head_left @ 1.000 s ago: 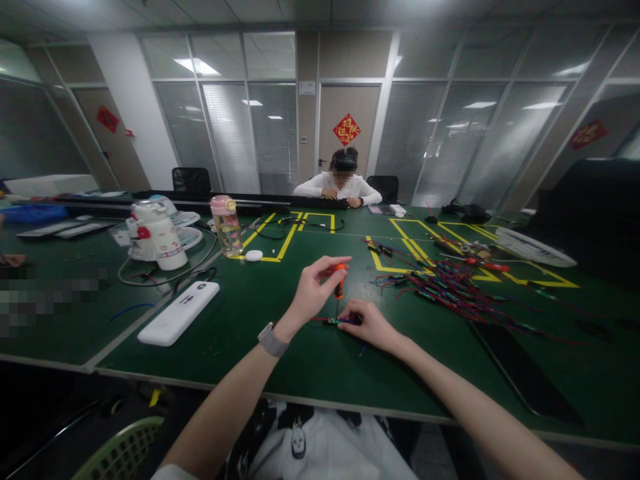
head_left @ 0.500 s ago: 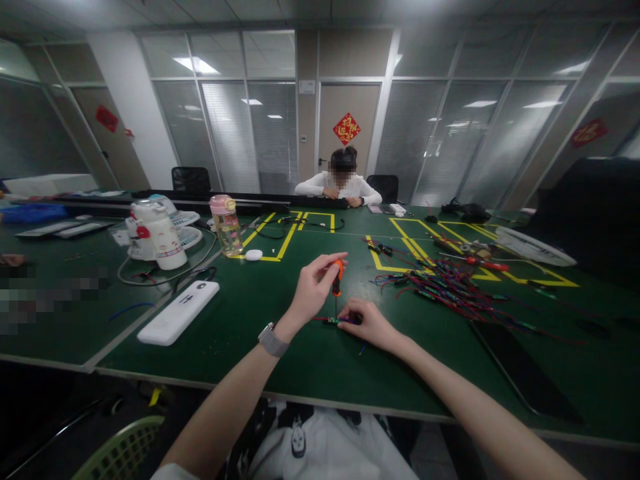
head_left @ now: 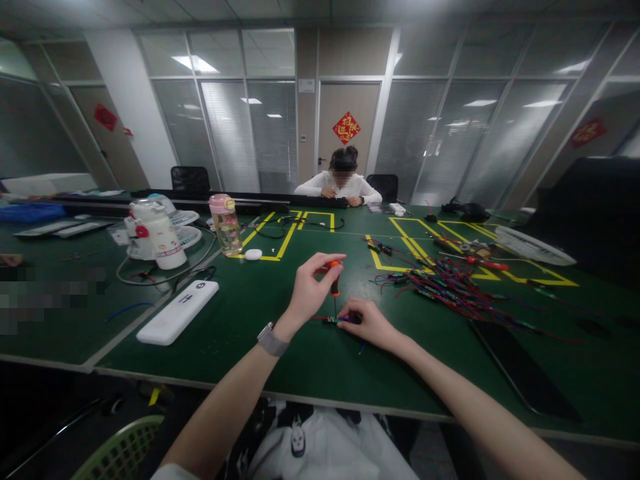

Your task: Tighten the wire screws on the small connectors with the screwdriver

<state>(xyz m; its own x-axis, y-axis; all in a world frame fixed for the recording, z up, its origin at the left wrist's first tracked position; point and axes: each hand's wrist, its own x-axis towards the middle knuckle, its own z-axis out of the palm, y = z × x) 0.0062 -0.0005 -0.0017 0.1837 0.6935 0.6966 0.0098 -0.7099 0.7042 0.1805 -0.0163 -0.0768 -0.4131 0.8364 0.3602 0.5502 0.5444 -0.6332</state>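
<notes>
My left hand [head_left: 313,285] is closed around the orange-and-black handle of a small screwdriver [head_left: 335,287]. The screwdriver stands nearly upright, its shaft running down to a small green circuit board [head_left: 331,321] on the table. A red wire leads off the board's left end. On the board's right end, the fingers of my right hand [head_left: 367,323] are pinched, and they partly hide it and its wires. A short blue piece of wire [head_left: 362,349] lies just below my right hand. Whether the screwdriver tip sits in a screw is too small to tell.
Right of my hands lies a pile of wired circuit boards [head_left: 450,287], with a dark flat panel [head_left: 523,370] nearer me. A white power bank [head_left: 179,313], a pink-lidded bottle [head_left: 226,227] and a white kettle-like jug [head_left: 163,237] stand left. A person [head_left: 343,180] works across the green table [head_left: 240,333].
The fingers of my left hand have shifted slightly about the screwdriver's handle, which leans a little further left. My right hand and the circuit board stay in place.
</notes>
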